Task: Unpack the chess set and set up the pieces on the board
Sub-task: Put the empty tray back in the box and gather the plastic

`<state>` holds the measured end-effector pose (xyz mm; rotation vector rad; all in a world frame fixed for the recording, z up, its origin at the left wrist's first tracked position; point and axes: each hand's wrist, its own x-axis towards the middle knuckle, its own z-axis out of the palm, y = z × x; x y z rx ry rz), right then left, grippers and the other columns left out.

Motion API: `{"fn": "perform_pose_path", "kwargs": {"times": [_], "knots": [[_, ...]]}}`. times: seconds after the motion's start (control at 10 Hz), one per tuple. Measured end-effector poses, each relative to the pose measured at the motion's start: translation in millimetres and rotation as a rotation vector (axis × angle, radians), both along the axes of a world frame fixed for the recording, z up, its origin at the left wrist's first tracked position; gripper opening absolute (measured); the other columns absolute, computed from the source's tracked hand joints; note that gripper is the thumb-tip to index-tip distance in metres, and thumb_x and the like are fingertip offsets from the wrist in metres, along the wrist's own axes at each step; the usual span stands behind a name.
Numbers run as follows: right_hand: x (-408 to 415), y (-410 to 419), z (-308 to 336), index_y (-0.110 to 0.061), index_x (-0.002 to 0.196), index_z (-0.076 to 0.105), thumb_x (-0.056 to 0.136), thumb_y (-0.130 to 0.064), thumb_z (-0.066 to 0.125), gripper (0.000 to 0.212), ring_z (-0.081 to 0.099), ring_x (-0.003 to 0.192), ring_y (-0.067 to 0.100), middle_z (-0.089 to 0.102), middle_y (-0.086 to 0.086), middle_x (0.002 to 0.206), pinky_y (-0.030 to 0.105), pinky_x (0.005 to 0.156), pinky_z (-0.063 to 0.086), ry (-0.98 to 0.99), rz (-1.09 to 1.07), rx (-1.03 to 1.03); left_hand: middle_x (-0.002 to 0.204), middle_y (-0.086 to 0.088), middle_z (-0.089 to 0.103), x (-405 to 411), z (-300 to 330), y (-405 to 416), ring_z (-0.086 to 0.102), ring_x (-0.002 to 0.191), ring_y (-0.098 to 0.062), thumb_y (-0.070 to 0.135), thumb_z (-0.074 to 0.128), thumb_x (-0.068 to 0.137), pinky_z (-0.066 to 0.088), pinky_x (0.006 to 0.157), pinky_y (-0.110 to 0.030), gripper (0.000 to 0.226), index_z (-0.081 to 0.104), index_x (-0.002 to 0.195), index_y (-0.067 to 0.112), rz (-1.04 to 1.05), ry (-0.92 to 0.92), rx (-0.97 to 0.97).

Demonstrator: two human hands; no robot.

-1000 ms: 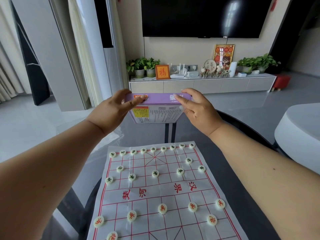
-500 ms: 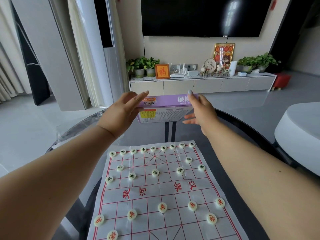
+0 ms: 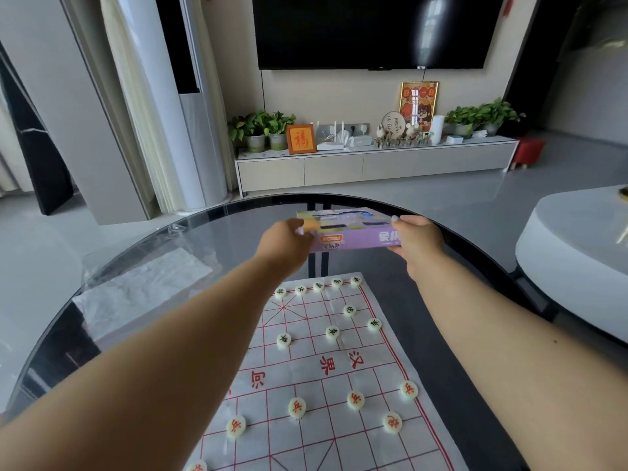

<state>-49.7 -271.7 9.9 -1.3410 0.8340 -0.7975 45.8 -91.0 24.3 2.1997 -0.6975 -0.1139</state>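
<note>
A purple chess-set box (image 3: 353,237) lies flat at the far side of the round glass table (image 3: 238,212). My left hand (image 3: 283,244) grips its left end and my right hand (image 3: 416,241) grips its right end. Nearer to me lies the paper chess board (image 3: 326,368) with red grid lines. Several white round pieces with green characters (image 3: 332,332) stand on its far half, and several with red characters (image 3: 355,400) on its near half. My left forearm hides the board's left part.
A crumpled clear plastic wrapper (image 3: 142,294) lies on the table's left side. A white round table (image 3: 574,260) stands close on the right. Beyond the glass table are a TV cabinet (image 3: 373,164) with plants and a wall-mounted TV (image 3: 370,28).
The box has come down from in front of me to the far part of the table and now lies flat. Both hands followed it forward and hold its ends.
</note>
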Motion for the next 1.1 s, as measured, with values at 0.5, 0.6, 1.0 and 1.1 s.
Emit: {"fn": "perform_pose_path", "kwargs": {"times": [0.5,0.6,1.0,1.1], "knots": [[-116.9,-109.1,-47.4,-0.006,0.090,0.064,0.087,-0.025,0.055,0.021,0.059,0.079,0.033,0.070,0.020,0.098,0.028,0.065,0.038,0.514,-0.428,-0.163,0.124,-0.016,0.057,-137.8,-26.2,-120.7,0.056,0.110,-0.032,0.009,0.039,0.097,0.048,0.088,-0.036,0.032,0.054,0.125,0.000,-0.443,-0.232,0.450],[-129.7,-121.8,-56.1,-0.009,0.082,0.060,0.087,-0.023,0.053,0.017,0.062,0.082,0.035,0.069,0.021,0.100,0.026,0.058,0.035,0.558,-0.421,-0.143,0.130,-0.015,0.054,-143.3,-35.7,-132.5,0.054,0.114,-0.032,0.009,0.040,0.098,0.047,0.092,-0.036,0.036,0.050,0.132,0.003,-0.494,-0.354,0.549],[-132.9,-128.1,-61.2,-0.006,0.101,0.056,0.091,-0.003,0.043,0.017,0.045,0.083,0.031,0.060,0.022,0.113,0.027,0.072,0.032,0.625,-0.402,-0.227,0.131,-0.016,0.051,-153.3,-41.7,-142.3,0.052,0.117,-0.032,0.010,0.034,0.099,0.045,0.093,-0.035,0.037,0.048,0.132,0.003,-0.561,-0.417,0.609],[-133.2,-122.6,-57.7,-0.002,0.111,0.055,0.093,-0.008,0.045,0.022,0.050,0.092,0.036,0.057,0.023,0.123,0.030,0.075,0.036,0.643,-0.420,-0.231,0.130,-0.016,0.053,-153.2,-43.6,-142.4,0.054,0.113,-0.031,0.011,0.034,0.099,0.046,0.091,-0.034,0.037,0.047,0.133,0.005,-0.528,-0.269,0.520]]}}
